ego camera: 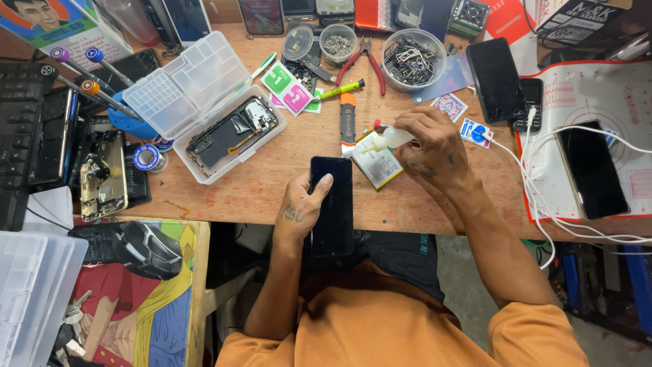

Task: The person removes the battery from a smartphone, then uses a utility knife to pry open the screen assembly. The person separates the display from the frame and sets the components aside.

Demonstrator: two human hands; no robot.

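My left hand (301, 207) reaches forward from my lap, forearm bare and running nearly straight up the view, wrist slightly bent. Its fingers are curled in a grip with the thumb (322, 183) laid flat and pointing up and to the right. My right hand (429, 141) sits further out and higher, knuckles up, fingers pinched closed and pointing left. That forearm angles back toward my right shoulder, elbow bent, short orange sleeve at the upper arm.
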